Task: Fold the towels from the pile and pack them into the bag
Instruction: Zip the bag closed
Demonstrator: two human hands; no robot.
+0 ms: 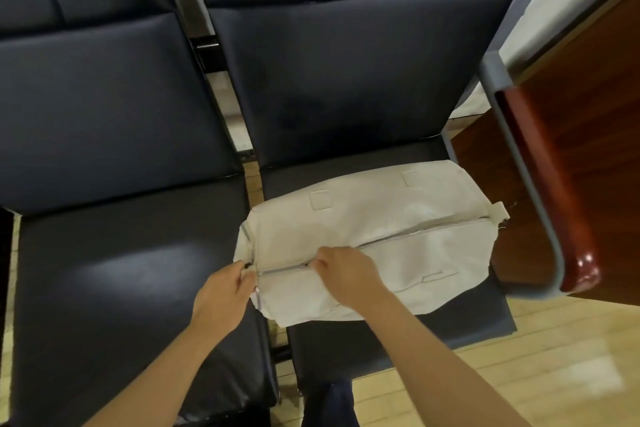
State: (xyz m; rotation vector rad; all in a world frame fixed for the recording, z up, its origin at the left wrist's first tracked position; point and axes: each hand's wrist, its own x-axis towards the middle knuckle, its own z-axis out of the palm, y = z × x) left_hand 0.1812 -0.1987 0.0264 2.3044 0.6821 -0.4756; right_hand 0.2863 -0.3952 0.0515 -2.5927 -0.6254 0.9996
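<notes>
Head view: both hands (221, 295) (346, 270) pinch bag (398, 218) zipper (415, 230)

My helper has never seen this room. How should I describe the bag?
Look at the row of dark padded seats. On the right-hand seat, next to the reddish wooden armrest, lies the bag. It alone is white cloth, with a silver zipper along its top.
</notes>
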